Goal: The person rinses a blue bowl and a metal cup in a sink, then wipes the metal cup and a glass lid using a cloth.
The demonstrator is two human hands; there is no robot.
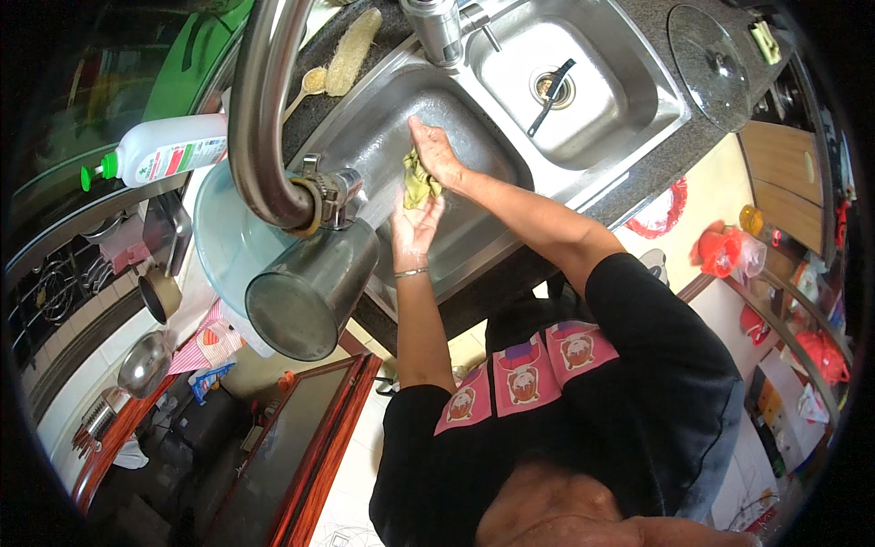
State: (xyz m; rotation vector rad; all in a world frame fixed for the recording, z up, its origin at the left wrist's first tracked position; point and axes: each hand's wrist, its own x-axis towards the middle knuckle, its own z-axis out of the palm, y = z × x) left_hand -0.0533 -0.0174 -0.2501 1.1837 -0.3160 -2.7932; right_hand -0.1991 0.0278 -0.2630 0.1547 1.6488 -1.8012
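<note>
My right hand [434, 150] grips a crumpled yellow-green cloth [422, 181] over the left basin [472, 239] of a steel double sink. From below, my left hand [415, 225], palm up and with a bracelet at its wrist, holds the cloth's lower end. A stream of water [383, 203] runs from the tap [348, 184] towards the cloth and my left fingers. The folds hide some of my fingertips.
A thick curved metal pipe [263, 116] and a grey cylinder [311, 294] stand close left of my hands. Behind them are a clear plastic basin [212, 212] and a pump bottle [171, 147]. A black strip [552, 98] lies across the right basin's drain. A glass lid [707, 68] rests on the counter.
</note>
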